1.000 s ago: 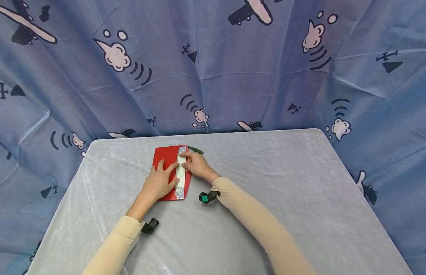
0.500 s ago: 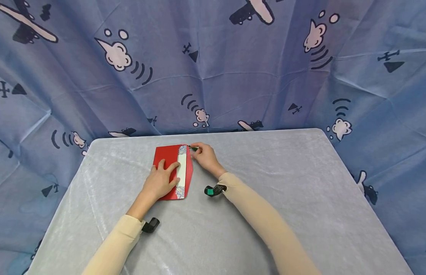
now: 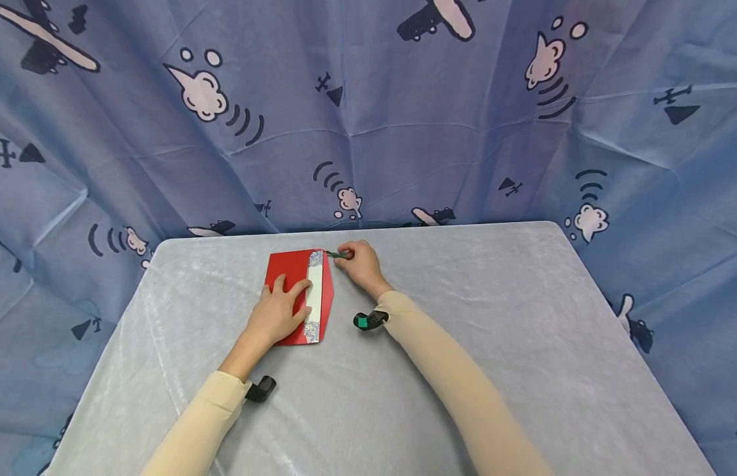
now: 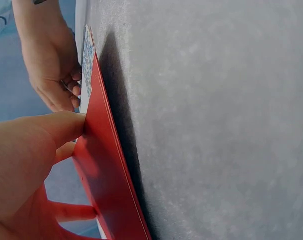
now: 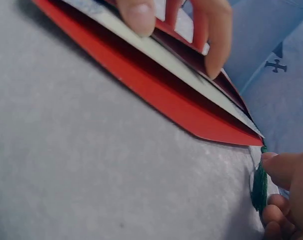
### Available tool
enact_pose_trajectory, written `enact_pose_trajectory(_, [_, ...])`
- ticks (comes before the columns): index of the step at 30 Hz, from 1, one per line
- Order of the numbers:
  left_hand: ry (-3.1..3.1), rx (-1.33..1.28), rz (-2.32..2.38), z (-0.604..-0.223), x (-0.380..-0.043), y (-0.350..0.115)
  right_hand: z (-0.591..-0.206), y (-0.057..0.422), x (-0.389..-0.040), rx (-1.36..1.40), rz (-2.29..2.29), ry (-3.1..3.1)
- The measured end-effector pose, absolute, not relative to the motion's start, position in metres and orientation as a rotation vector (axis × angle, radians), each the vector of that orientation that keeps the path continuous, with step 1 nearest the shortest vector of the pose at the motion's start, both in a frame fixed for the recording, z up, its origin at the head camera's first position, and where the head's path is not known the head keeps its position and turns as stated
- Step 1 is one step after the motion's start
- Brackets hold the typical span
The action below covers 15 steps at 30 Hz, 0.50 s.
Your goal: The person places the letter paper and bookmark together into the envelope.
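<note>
A red folded card [image 3: 286, 264] lies on the cloth, with a white strip [image 3: 314, 294] patterned blue at both ends along its right part. My left hand [image 3: 273, 316] rests on the card with fingers spread, thumb and forefinger reaching the strip. In the right wrist view the card's layers gape apart, and the red lower flap [image 5: 156, 102] sticks out beneath the white paper. From the card's upper right corner runs a green tassel [image 5: 260, 186]. My right hand [image 3: 362, 268] pinches that tassel between thumb and fingers, just right of the corner.
A pale grey velvety cloth [image 3: 493, 317] covers the table. Behind its far edge hangs a blue curtain [image 3: 368, 119] with printed planes and clouds. Black wrist devices [image 3: 371, 320] sit at both cuffs.
My right hand has left the white strip, moved up and right, and taken hold of the tassel, drawing it out rightward. My left hand stays on the card.
</note>
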<state>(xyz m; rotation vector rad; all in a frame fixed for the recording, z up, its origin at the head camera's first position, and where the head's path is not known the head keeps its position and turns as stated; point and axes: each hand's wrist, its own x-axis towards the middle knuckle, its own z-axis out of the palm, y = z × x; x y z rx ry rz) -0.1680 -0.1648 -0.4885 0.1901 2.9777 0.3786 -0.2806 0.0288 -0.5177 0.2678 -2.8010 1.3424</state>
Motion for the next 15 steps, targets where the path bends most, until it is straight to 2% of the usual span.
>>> enact_pose_trajectory(15, [2.996,0.207,0.383,-0.4887,-0.1677,-0.1650,-0.5178,0.0225,-0.2806,0.225,1.156,-2.830])
